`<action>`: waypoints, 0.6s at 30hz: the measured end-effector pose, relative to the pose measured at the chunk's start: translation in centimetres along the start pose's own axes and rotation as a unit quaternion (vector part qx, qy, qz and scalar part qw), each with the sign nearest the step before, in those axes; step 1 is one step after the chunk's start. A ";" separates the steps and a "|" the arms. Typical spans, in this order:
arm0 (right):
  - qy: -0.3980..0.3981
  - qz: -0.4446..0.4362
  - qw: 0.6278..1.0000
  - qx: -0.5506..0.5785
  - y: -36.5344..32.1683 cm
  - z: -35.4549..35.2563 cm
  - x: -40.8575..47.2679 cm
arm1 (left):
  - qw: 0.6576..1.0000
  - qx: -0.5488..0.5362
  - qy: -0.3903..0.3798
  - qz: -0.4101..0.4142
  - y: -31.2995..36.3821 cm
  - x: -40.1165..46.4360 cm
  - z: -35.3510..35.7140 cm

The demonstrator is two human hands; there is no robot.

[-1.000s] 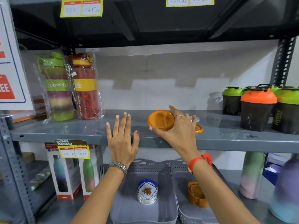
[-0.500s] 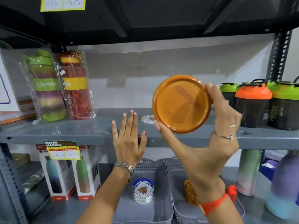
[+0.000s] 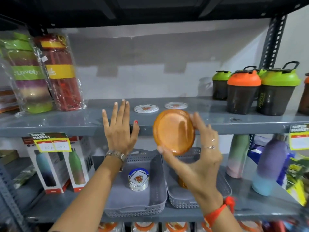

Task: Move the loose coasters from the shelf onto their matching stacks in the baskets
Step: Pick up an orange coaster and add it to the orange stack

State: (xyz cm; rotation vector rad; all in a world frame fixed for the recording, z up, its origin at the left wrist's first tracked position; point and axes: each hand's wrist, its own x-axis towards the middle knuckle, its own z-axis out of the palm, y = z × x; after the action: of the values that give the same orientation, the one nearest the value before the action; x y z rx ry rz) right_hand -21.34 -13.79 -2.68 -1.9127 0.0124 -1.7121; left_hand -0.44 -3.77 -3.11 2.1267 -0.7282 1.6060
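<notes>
Your right hand [image 3: 199,158] is gripping the orange coaster [image 3: 173,131] by its rim, thumb under the lower edge and fingers curled over the right side, and is holding it tilted on edge in front of the lip of the grey shelf [image 3: 217,121]. Your left hand [image 3: 119,131] is hanging spread flat and holding nothing, at 9 o'clock from the coaster, its palm against the shelf's front edge. Two round white coasters are lying loose on the shelf: the nearer white coaster [image 3: 146,108] at 11 o'clock from the orange one, the farther white coaster [image 3: 175,105] at 12 o'clock. Below, the left basket [image 3: 150,196] is carrying the white coaster stack [image 3: 138,179], in clear view between your forearms. The right basket [image 3: 224,186] is sitting just beside it, and your right hand is covering most of the orange stack [image 3: 181,182] inside. Wrapped bottles [image 3: 43,72] are standing at 9 o'clock on the shelf, and shaker cups [image 3: 255,91] are crowding 2 o'clock, well apart from both loose coasters.
</notes>
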 end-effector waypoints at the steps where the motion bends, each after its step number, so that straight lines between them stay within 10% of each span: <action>1: -0.027 0.023 0.999 -0.008 1.0 -0.1 -1.4 | 1.000 -0.001 0.002 0.004 0.1 -0.1 0.0; 11: -0.265 0.347 0.864 -0.251 17.8 2.1 -9.4 | 0.999 -0.006 0.051 0.000 0.2 -0.7 1.3; 18: -0.369 0.394 0.773 -0.334 25.3 5.0 -10.2 | 0.997 0.004 0.083 -0.002 0.2 -0.9 1.8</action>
State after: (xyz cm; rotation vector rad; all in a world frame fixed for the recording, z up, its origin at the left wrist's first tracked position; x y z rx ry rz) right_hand -9.63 -29.28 -22.45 -2.4173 1.0825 -0.3222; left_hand 0.65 -4.78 -4.45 1.9689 -0.6645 1.7606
